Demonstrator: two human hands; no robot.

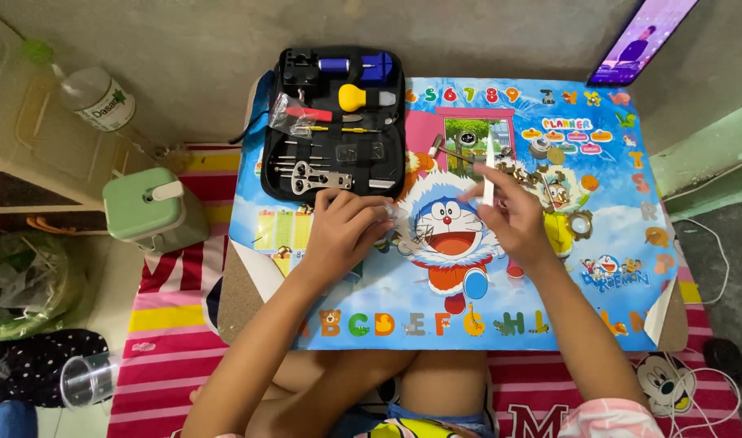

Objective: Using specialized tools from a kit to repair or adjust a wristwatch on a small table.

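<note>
Looking down from the head camera, the left hand point(343, 227) rests on a low tabletop point(667, 320) covered with a bright cartoon poster point(549, 300), its fingers curled shut around a small clear object point(390, 213) that is too small to identify; it may be a watch part. The right hand point(509, 215) pinches a thin white stick-like tool point(488, 182) upright between thumb and fingers, its grip closed on that tool, just right of the left hand and above the poster's middle. Between and beyond the hands lie several small metal pieces point(541, 162), scattered loose on the poster near its upper centre, along with a small hammer-like tool point(444, 150). An open black tool case point(334, 122) sits at the tabletop's far left edge, holding a yellow blower, a blue tool and rows of slim metal tools. Off the tabletop, on the floor to the left, stand a pale green container point(148, 207) and a plastic bottle point(95, 97); a phone point(643, 36) leans at the far right. The likely trouble, as I judge it, is with the loose small pieces: a sweep of either wrist or sleeve could knock them off the slick poster onto the striped mat point(168, 324) below, where they would be hard to find. The clear object could also slip from the left hand if the tool presses against it at an angle.
</note>
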